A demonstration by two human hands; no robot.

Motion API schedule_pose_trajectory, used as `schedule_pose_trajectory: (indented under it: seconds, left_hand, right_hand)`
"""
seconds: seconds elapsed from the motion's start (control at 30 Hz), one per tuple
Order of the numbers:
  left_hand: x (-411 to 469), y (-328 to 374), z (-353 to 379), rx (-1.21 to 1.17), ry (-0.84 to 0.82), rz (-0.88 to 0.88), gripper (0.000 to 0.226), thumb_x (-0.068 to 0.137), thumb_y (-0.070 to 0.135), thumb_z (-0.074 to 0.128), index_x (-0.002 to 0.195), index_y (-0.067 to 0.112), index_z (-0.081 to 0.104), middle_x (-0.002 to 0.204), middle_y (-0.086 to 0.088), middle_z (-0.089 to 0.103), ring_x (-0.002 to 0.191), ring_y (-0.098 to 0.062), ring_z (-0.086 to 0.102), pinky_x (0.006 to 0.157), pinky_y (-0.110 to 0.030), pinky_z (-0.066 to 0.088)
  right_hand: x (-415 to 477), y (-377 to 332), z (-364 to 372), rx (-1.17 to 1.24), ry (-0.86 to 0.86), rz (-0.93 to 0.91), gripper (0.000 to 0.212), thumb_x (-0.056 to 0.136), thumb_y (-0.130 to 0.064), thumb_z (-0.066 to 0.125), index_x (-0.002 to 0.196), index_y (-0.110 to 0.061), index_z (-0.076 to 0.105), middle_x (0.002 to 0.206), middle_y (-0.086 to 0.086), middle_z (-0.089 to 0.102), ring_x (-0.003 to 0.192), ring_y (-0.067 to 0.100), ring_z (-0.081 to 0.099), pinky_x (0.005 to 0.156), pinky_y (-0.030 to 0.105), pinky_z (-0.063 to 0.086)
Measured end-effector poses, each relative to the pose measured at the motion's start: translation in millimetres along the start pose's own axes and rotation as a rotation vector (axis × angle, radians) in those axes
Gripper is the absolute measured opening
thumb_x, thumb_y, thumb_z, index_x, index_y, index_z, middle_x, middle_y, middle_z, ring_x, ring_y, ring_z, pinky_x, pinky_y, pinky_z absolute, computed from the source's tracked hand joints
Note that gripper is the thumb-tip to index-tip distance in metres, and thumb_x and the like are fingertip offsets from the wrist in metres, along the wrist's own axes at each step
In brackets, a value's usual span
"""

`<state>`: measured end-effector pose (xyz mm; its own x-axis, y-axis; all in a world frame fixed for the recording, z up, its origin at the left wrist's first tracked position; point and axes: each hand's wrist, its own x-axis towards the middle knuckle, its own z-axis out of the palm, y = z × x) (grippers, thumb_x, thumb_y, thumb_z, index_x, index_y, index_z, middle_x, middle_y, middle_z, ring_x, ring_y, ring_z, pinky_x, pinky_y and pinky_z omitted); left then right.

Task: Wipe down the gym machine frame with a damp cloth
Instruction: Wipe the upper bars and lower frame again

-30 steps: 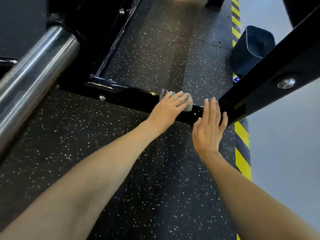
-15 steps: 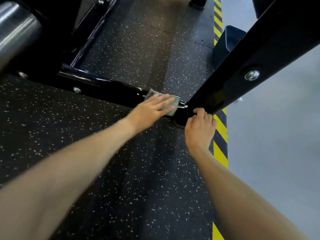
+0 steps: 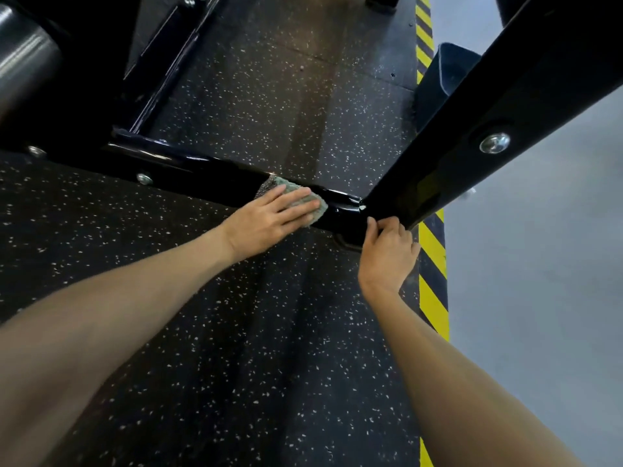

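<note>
A glossy black frame bar [image 3: 209,175] of the gym machine lies low across the speckled rubber floor. My left hand [image 3: 269,217] presses a folded green cloth [image 3: 318,205] flat against this bar with straight fingers. To the right, a black upright beam [image 3: 472,123] with a silver bolt [image 3: 494,142] meets the bar at a corner. My right hand [image 3: 387,254] grips the bottom of that beam at the joint, fingers curled around its edge.
A chrome roller [image 3: 23,62] hangs at the upper left. A yellow-and-black hazard strip [image 3: 433,264] borders the rubber mat, with grey floor beyond. A dark blue bin [image 3: 441,79] stands behind the beam. More black frame rails [image 3: 161,72] run away at the top.
My left hand has slid the cloth leftward along the bar, away from the corner. My right hand went from flat and open to curled around the beam's base.
</note>
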<state>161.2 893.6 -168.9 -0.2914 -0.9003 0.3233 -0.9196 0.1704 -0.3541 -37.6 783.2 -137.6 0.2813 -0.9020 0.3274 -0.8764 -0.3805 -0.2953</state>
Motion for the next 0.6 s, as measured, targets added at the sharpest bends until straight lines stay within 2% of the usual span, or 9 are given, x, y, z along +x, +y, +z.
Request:
schedule_pose_trajectory:
  seconds: [0.13, 0.23, 0.3, 0.4, 0.47, 0.6]
  left_hand:
    - [31.1, 25.6, 2.0, 0.067, -0.067, 0.085, 0.052, 0.091, 0.015, 0.043, 0.144, 0.016, 0.043, 0.155, -0.003, 0.030, 0.143, -0.029, 0.028, 0.115, -0.047, 0.022]
    - [9.9, 1.9, -5.4, 0.033, -0.048, 0.056, 0.052, 0.090, 0.010, 0.031, 0.138, 0.012, 0.051, 0.149, -0.006, 0.041, 0.137, -0.030, 0.039, 0.112, -0.046, 0.030]
    - [4.3, -6.7, -7.1, 0.041, 0.001, 0.073, 0.051, 0.089, 0.007, 0.030, 0.134, 0.009, 0.055, 0.145, -0.009, 0.047, 0.133, -0.033, 0.044, 0.109, -0.049, 0.034]
    - [34.1, 17.2, -3.0, 0.042, -0.003, 0.094, 0.051, 0.090, 0.009, 0.029, 0.135, 0.012, 0.055, 0.145, -0.009, 0.047, 0.134, -0.034, 0.043, 0.109, -0.049, 0.036]
    - [52.3, 34.9, -2.1, -0.030, -0.009, 0.074, 0.050, 0.092, 0.010, 0.029, 0.135, 0.012, 0.054, 0.144, -0.009, 0.049, 0.133, -0.033, 0.044, 0.109, -0.047, 0.037]
    - [20.7, 11.2, -6.0, -0.036, 0.032, 0.029, 0.050, 0.091, 0.008, 0.031, 0.136, 0.008, 0.053, 0.143, -0.011, 0.049, 0.133, -0.034, 0.045, 0.107, -0.048, 0.039]
  right_hand:
    - [-2.3, -10.3, 3.5, 0.028, -0.022, 0.097, 0.029, 0.099, -0.031, 0.050, 0.096, -0.004, 0.061, 0.092, 0.016, 0.067, 0.093, 0.037, 0.059, 0.081, 0.042, 0.034]
    - [2.0, -16.6, 3.8, 0.058, -0.048, 0.210, 0.033, 0.100, -0.034, 0.045, 0.101, -0.004, 0.060, 0.097, 0.016, 0.067, 0.098, 0.036, 0.058, 0.084, 0.041, 0.032]
    - [2.8, -16.1, 4.5, 0.061, -0.058, 0.248, 0.033, 0.101, -0.035, 0.044, 0.102, -0.005, 0.059, 0.098, 0.015, 0.067, 0.099, 0.036, 0.058, 0.085, 0.040, 0.032]
    - [1.5, -20.8, 6.6, 0.092, -0.052, 0.303, 0.032, 0.101, -0.034, 0.043, 0.103, -0.006, 0.058, 0.101, 0.014, 0.067, 0.101, 0.035, 0.057, 0.085, 0.039, 0.032]
    - [1.8, -21.6, 6.7, 0.099, -0.048, 0.309, 0.032, 0.101, -0.034, 0.045, 0.103, -0.006, 0.058, 0.102, 0.014, 0.067, 0.101, 0.035, 0.057, 0.086, 0.040, 0.032]
    - [3.7, -15.1, 1.9, 0.054, -0.035, 0.217, 0.034, 0.100, -0.035, 0.047, 0.099, -0.005, 0.062, 0.095, 0.015, 0.066, 0.096, 0.036, 0.057, 0.084, 0.041, 0.033]
